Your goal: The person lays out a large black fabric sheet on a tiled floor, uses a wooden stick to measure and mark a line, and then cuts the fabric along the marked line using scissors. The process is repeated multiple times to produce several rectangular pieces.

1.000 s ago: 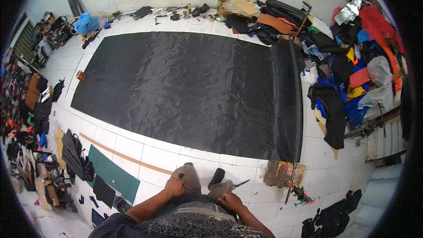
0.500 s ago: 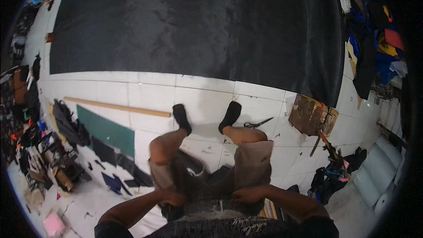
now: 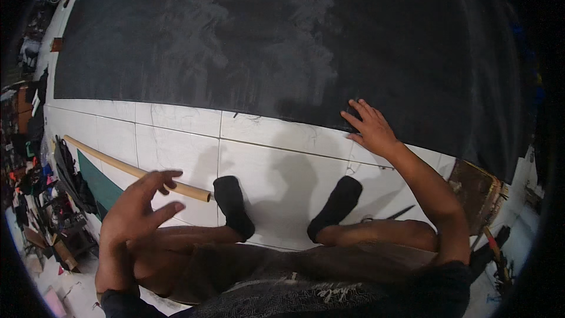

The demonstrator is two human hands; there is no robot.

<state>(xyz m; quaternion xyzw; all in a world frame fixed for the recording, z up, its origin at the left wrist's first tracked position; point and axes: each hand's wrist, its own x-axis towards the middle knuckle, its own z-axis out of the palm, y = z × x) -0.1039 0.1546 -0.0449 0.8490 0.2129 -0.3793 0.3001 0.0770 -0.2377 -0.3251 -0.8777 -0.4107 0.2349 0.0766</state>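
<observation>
A large sheet of black fabric [image 3: 259, 41] covers the floor in front of me, with dusty grey streaks across it. Over its near edge reaches my right hand [image 3: 372, 129], empty and with fingers spread; whether it touches the cloth I cannot tell. My left hand [image 3: 140, 205] hangs in the air on the left, thumb and fingers apart, holding nothing. Behind that hand a long tan tube [image 3: 191, 192] lies on the tiles, its hollow end beside my left foot.
White tiles [image 3: 271, 159] run under my black-socked feet. Black scissors [image 3: 400, 212] lie beyond my right leg. A worn brown board [image 3: 474, 194] sits by the fabric's right corner. Green sheet material [image 3: 97, 179] and heaped clutter [image 3: 38, 200] fill the left side.
I have bent down closer to the fabric. Both hands have left my lap: the right has stretched forward to the fabric's edge, the left out to the left near the tube.
</observation>
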